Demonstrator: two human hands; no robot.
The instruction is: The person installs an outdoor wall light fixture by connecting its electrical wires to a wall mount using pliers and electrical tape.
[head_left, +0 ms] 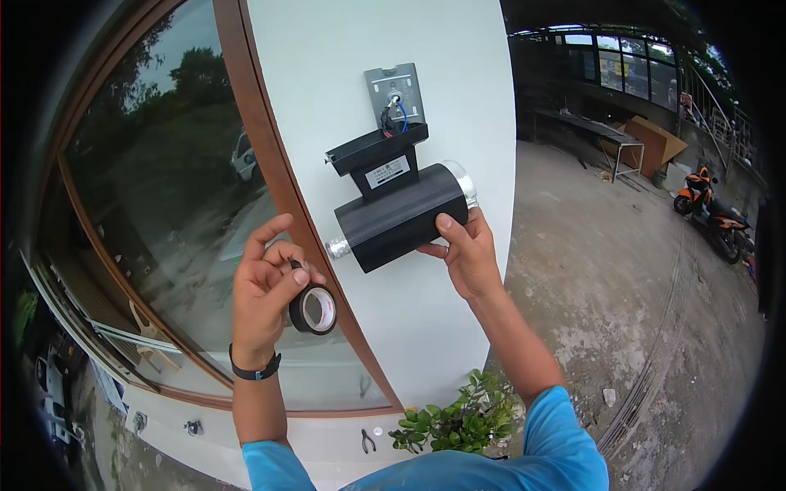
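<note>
A black cylindrical wall lamp (401, 214) with clear ends hangs tilted before the white wall, its back box turned up. My right hand (467, 254) grips its lower right side, thumb in front. Wires (398, 117), one of them blue, run from the lamp's box to a grey mounting plate (395, 88) fixed on the wall. In my left hand (270, 286) is a roll of black electrical tape (314, 309), pinched between thumb and fingers with the index finger raised. The tape is apart from the lamp, below its left end.
A brown-framed window (278, 147) borders the wall on the left. Pliers (368, 442) lie on the ledge below, beside a leafy plant (458, 413). At right are a metal table (594, 131) and an orange motorbike (711, 213) on rough concrete.
</note>
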